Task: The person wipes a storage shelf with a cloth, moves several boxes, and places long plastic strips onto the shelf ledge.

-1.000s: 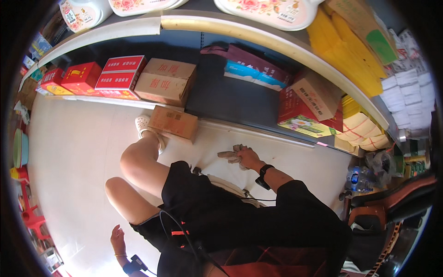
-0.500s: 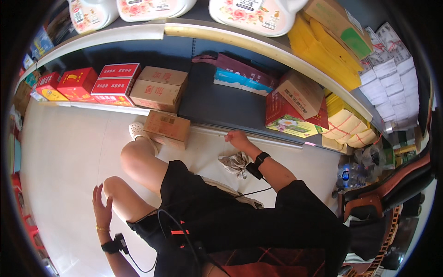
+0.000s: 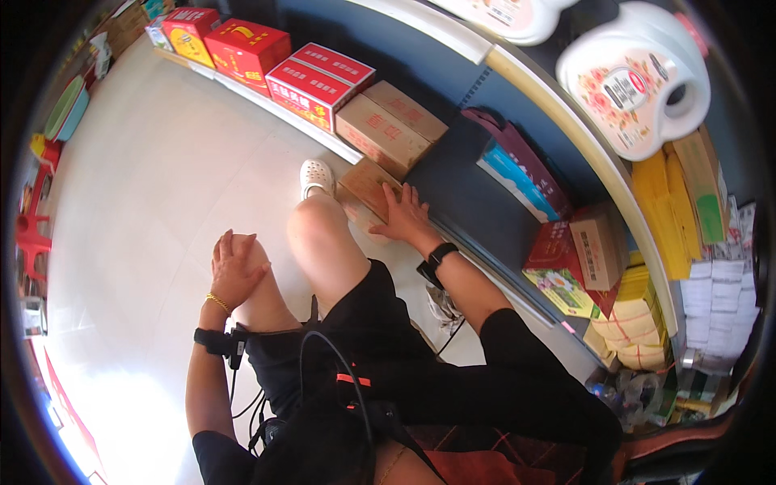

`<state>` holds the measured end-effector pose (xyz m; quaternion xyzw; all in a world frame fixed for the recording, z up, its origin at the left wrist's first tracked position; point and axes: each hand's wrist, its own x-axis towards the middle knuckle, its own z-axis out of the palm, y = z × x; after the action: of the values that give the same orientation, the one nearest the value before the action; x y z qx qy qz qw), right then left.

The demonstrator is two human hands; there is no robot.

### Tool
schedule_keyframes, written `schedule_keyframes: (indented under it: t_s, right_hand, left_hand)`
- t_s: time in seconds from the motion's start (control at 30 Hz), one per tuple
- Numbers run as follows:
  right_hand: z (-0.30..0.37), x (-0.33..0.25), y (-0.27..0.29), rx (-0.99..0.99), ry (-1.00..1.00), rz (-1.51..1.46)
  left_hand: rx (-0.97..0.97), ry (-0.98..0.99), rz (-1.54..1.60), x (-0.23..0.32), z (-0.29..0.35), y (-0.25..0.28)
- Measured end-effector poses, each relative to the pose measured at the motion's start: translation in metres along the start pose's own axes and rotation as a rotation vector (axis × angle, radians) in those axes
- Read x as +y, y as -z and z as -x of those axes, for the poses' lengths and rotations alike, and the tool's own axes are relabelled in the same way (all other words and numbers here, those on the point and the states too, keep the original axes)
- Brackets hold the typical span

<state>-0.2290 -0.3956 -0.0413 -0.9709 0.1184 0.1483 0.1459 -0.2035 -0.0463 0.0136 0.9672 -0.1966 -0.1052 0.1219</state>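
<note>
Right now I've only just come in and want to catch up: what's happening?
A person's right hand lies, fingers spread, on a small cardboard box in front of the low shelf. The left hand rests on the left leg. Red boxes and a larger cardboard box stand along the shelf.

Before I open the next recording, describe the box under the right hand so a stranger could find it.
Find the dark bottom shelf and follow its red boxes rightward to the larger brown carton. Just in front of that carton, beside a pale shoe, is the small brown box. Unlike those neighbours, it sits out past the shelf's front edge, with the right hand spread over it.
</note>
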Motion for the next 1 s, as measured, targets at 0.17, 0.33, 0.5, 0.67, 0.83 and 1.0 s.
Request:
schedule_keyframes:
  t_s: [0.17,0.33,0.5,0.67,0.83,1.0]
  right_hand:
    - [-0.030,-0.005,-0.013,-0.034,-0.151,0.199]
    - [0.024,0.015,-0.009,0.176,-0.008,0.116]
    - [0.084,0.087,0.021,0.278,-0.184,-0.337]
    - [0.131,0.177,0.051,0.425,-0.433,-1.360]
    - [0.132,0.228,0.035,0.556,-0.533,-1.765]
    - [0.108,0.252,-0.018,0.651,-0.152,-0.789]
  left_hand:
    - [-0.008,0.011,-0.030,0.009,-0.006,-0.003]
    - [0.008,0.015,-0.020,0.009,-0.009,-0.005]
    - [0.028,-0.001,0.008,0.009,-0.011,-0.012]
    - [0.002,0.011,0.027,0.015,-0.014,-0.011]
    - [-0.023,0.026,0.029,0.016,-0.018,-0.012]
    - [-0.035,0.033,-0.014,0.014,-0.017,-0.006]
